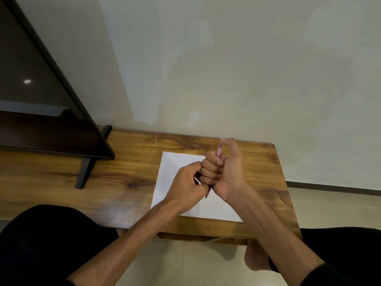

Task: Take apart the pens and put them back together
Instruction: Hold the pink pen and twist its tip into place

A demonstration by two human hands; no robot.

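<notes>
A pink pen is held upright-tilted above a white sheet of paper on the wooden table. My right hand is wrapped in a fist around the pen's barrel, thumb raised beside its top end. The pen's lower tip pokes out below the fist. My left hand is closed next to the right fist, fingers pinched at the pen's lower part; a small white piece shows between its fingers. What exactly the left fingers hold is hidden.
A dark flat screen on a black stand occupies the table's left. The wooden table ends at a front edge near my knees and a right edge by the tiled floor. A wall rises behind.
</notes>
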